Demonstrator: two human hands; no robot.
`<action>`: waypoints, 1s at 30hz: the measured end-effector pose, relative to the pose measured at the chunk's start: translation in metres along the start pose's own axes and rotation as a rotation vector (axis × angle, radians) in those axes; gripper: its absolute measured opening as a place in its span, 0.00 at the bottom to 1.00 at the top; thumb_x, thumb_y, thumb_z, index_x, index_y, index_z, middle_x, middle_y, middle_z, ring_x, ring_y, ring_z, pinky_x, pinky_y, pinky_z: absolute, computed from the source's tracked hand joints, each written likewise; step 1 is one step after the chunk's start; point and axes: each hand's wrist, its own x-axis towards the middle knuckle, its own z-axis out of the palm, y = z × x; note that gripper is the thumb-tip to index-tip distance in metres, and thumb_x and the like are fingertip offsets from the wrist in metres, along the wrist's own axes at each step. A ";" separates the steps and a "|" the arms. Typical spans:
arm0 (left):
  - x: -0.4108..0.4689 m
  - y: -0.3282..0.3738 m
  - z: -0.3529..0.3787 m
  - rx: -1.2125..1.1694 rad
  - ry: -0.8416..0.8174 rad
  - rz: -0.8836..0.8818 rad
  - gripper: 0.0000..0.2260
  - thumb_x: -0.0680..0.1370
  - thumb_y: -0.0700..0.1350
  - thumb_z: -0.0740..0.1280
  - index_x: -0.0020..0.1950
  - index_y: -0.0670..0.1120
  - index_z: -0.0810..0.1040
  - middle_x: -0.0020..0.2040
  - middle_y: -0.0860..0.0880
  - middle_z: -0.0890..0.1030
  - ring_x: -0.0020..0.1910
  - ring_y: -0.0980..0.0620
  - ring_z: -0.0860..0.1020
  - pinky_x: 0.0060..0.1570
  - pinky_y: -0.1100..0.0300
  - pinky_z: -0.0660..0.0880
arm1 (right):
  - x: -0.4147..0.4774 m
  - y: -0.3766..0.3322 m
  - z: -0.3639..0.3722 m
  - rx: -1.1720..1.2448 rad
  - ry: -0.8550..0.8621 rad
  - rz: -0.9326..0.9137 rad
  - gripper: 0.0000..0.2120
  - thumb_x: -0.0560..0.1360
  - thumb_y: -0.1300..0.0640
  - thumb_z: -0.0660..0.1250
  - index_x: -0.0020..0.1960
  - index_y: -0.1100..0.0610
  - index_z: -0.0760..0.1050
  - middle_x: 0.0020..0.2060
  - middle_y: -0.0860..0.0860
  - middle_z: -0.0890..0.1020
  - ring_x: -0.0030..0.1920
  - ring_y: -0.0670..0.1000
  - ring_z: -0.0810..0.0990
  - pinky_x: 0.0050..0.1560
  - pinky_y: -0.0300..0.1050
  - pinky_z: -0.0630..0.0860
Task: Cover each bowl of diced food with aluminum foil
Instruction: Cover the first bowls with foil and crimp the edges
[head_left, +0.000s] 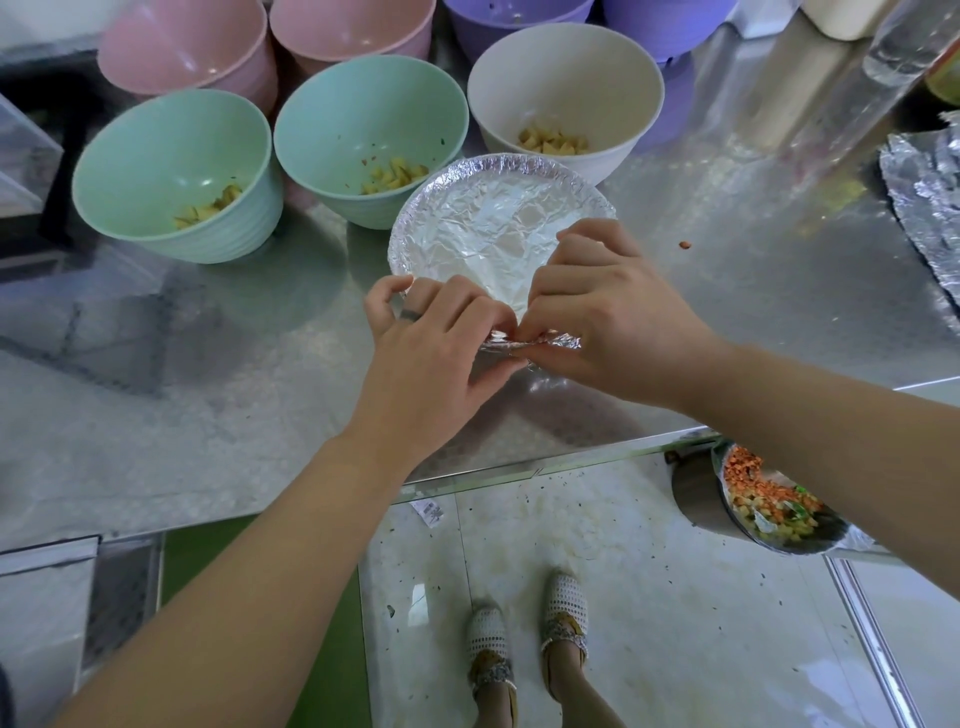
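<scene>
The left hand (441, 353) and right hand (597, 322) meet at the near rim of the front bowl (519, 158) on the worktop (208, 364). Both pinch the foil (483, 228) to crimp it tight. A green bowl (363, 114) and a white bowl (566, 83) behind wait uncovered.

A steel counter (208, 415) carries one orange crumb (687, 244) and, at its far right, a clear bottle (904, 47). Below lie a speckled tiled floor (649, 597), a paper scrap (428, 512), a green strip (332, 649) and two white shoes (488, 639).
</scene>
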 end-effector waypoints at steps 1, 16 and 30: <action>0.000 -0.001 0.000 0.006 -0.005 -0.002 0.13 0.77 0.56 0.73 0.51 0.52 0.73 0.48 0.52 0.78 0.47 0.50 0.74 0.65 0.46 0.61 | 0.000 -0.001 0.000 0.002 -0.005 -0.001 0.11 0.77 0.52 0.69 0.38 0.55 0.81 0.35 0.48 0.79 0.42 0.55 0.77 0.61 0.53 0.68; -0.003 -0.002 -0.016 -0.068 -0.029 0.004 0.13 0.76 0.57 0.72 0.54 0.50 0.80 0.53 0.53 0.79 0.52 0.49 0.74 0.65 0.49 0.58 | -0.013 0.014 -0.028 -0.032 -0.140 0.038 0.18 0.72 0.42 0.75 0.56 0.51 0.83 0.47 0.49 0.82 0.49 0.57 0.78 0.62 0.57 0.69; 0.002 0.001 -0.011 -0.064 -0.024 -0.001 0.04 0.77 0.51 0.73 0.46 0.52 0.82 0.46 0.56 0.80 0.46 0.51 0.78 0.66 0.46 0.60 | -0.014 0.017 -0.016 -0.035 -0.030 -0.090 0.06 0.77 0.59 0.70 0.41 0.57 0.80 0.38 0.52 0.79 0.40 0.59 0.78 0.55 0.55 0.74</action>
